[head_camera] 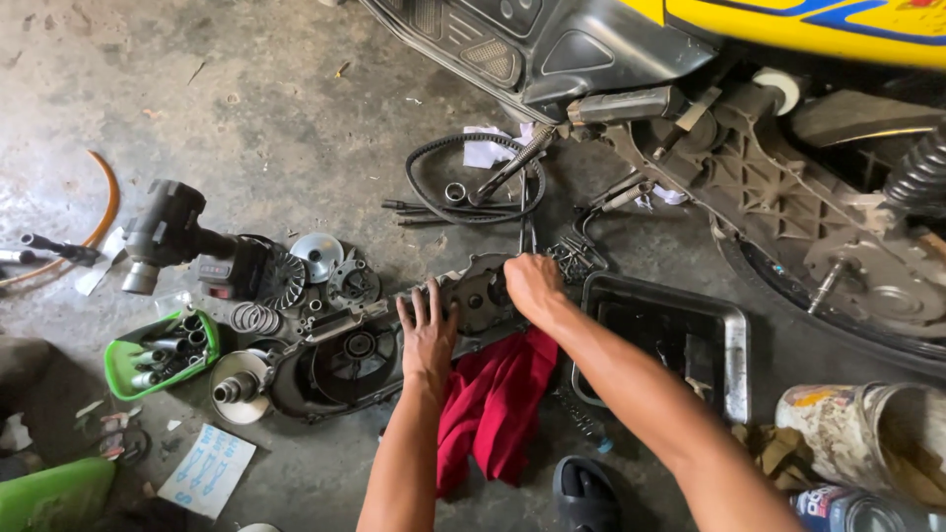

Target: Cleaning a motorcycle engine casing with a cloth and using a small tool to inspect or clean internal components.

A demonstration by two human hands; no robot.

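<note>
**On the concrete floor beside a stripped scooter**

Leftmost, a green plastic tray of sockets [163, 363] and a grey power tool [166, 234] lie by removed pulley parts. Centre, the left hand [428, 330] rests flat, fingers spread, on a detached dark metal engine cover [394, 340]. The right hand [532, 284] curls over its far end, above a red rag [496, 404]. Disassembly looks well advanced; the yellow scooter [788, 99] stands open, nothing refitted.

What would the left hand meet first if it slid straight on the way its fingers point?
Probably the bare concrete floor beyond the grey metal engine cover on which the left hand lies; further on, the black rubber drive belt, though depth is unclear.
</note>
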